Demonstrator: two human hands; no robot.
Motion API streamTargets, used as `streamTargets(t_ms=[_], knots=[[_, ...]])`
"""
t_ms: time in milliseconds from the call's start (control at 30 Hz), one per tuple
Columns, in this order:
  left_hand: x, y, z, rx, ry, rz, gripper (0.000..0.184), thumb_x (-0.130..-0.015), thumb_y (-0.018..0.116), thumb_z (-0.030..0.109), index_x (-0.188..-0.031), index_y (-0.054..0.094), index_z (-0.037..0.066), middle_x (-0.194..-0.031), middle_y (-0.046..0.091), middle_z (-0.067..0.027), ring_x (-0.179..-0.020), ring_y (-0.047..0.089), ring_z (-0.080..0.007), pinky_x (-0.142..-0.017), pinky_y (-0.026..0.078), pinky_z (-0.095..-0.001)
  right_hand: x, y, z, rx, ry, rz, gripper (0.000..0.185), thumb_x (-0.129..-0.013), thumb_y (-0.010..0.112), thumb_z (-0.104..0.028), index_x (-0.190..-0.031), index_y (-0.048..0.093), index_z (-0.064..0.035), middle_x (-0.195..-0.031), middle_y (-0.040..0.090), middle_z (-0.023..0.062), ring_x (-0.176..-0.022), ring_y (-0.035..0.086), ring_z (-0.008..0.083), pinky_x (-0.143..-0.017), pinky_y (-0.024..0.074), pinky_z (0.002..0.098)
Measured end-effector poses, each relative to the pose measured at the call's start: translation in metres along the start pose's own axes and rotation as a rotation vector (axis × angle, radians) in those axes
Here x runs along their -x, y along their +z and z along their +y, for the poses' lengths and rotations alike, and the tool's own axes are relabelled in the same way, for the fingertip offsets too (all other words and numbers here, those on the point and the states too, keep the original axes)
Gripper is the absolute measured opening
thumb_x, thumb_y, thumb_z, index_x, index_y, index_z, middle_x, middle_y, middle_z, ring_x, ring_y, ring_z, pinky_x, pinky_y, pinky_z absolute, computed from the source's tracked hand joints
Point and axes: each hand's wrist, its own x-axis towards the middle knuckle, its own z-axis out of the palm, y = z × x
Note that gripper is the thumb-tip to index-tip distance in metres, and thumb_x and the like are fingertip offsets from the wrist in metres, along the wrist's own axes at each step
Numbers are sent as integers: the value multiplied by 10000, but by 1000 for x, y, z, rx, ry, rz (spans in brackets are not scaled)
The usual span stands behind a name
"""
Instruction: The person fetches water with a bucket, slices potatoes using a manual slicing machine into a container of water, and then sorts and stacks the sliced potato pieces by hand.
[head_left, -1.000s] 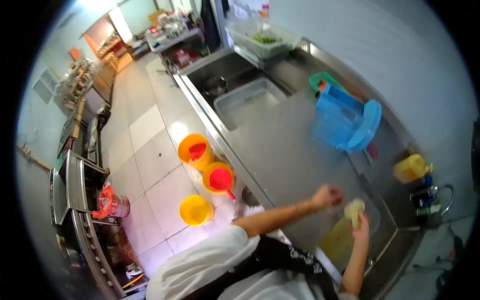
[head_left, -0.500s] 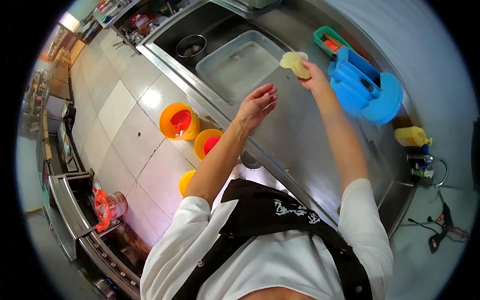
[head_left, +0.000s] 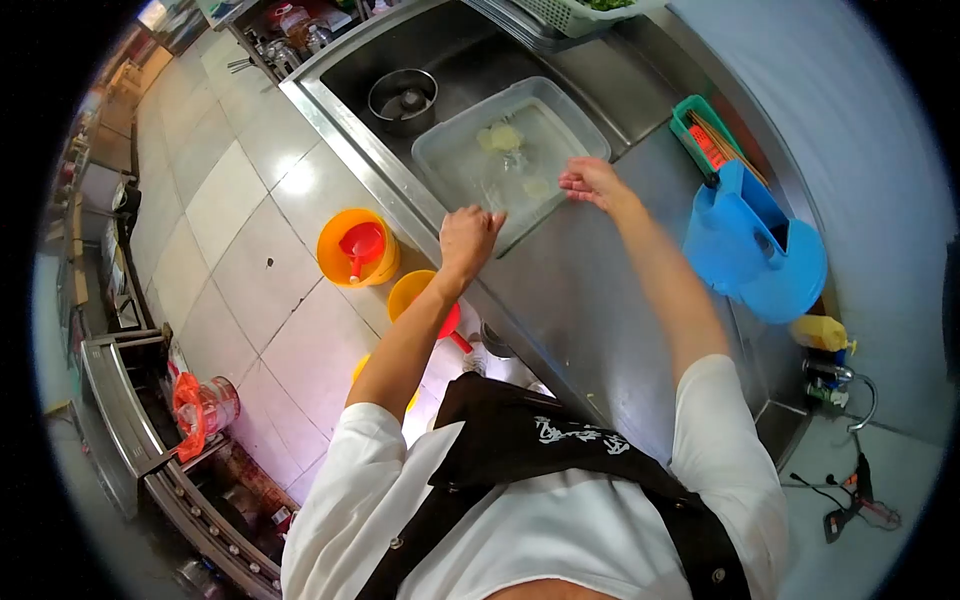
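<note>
A translucent plastic tub [head_left: 447,135] stands in the steel sink with clear liquid in it. Pale yellow, thin slices [head_left: 500,138] lie inside the tub, and the surface around them looks disturbed. Near the tub's left front side is my left hand [head_left: 470,240], back upward, fingers loosely bent and thumb apart, with nothing visible in it. My right hand [head_left: 594,184] hovers by the tub's right corner, its fingers extended and holding nothing. Whether either hand touches the rim, I cannot tell.
A round metal pot [head_left: 403,102] sits in the sink beyond the tub. To the right are a green basket [head_left: 690,125] with sticks and a blue plastic container [head_left: 760,250]. Yellow buckets [head_left: 335,250] with red scoops stand on the floor at left.
My right hand held the pale slices above the counter; it has released them and they now lie in the tub. My left hand has moved slightly left and down. The view has shifted.
</note>
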Motion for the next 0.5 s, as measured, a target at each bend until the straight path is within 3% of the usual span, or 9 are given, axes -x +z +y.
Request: streamTargets(t_ms=[67, 133, 167, 233, 300, 367, 467, 500], knots=[[2, 8, -17, -34, 144, 17, 316, -781, 622, 327, -603, 579, 70, -663, 547, -88, -695, 559, -260, -680, 425, -372, -28, 11, 1, 244, -21, -52, 292, -806, 578, -182, -1072, 540, -67, -828, 605, 73, -710, 609, 169, -569, 489, 300], [2, 8, -23, -14, 244, -22, 295, -771, 627, 338, -629, 588, 82, -671, 546, -82, -717, 559, -249, -719, 416, -360, -52, 28, 5, 553, -78, -71, 362, -787, 602, -213, -1112, 541, -65, -829, 609, 64, -710, 609, 151, -559, 477, 281], [1, 8, -24, -6, 293, -45, 287, -766, 629, 343, -642, 593, 87, -675, 545, -79, -728, 559, -243, -739, 411, -354, -85, 33, 18, 775, -77, -126, 367, -792, 616, -236, -1099, 545, -46, -884, 632, 66, -764, 614, 161, -628, 494, 319], [-3, 13, -22, -3, 265, -74, 282, -762, 635, 344, -657, 587, 87, -671, 541, -73, -720, 556, -240, -759, 407, -358, -138, 48, 54, 1225, -355, -171, 441, -767, 613, -242, -1144, 539, -26, -999, 635, 132, -875, 613, 233, -733, 492, 352], [-6, 13, -21, 10, 244, -93, 274, -756, 646, 339, -667, 586, 87, -667, 541, -68, -713, 556, -239, -763, 408, -357, -170, 88, 76, 1650, -192, -457, 535, -731, 626, -274, -1190, 518, -21, -1105, 601, 170, -982, 583, 270, -831, 466, 340], [-10, 9, -21, 34, 239, -102, 261, -749, 662, 328, -671, 591, 90, -662, 544, -65, -708, 559, -241, -751, 415, -351, -206, 122, 120, 1719, -151, -752, 547, -729, 624, -315, -1184, 531, -25, -1094, 609, 138, -982, 584, 275, -806, 485, 399], [-14, 12, -23, 66, 214, -115, 246, -730, 686, 310, -675, 588, 91, -671, 553, -53, -707, 559, -226, -743, 418, -347, -187, 129, 84, 1213, 96, -832, 485, -767, 611, -339, -1139, 566, -32, -1063, 618, 115, -923, 598, 279, -746, 497, 468], [-16, 12, -23, 82, 206, -112, 238, -726, 693, 299, -677, 588, 91, -673, 555, -49, -707, 559, -222, -742, 419, -344, -212, 123, 90, 1038, 138, -661, 455, -789, 594, -365, -1114, 585, -48, -1035, 623, 107, -895, 602, 273, -711, 496, 486]])
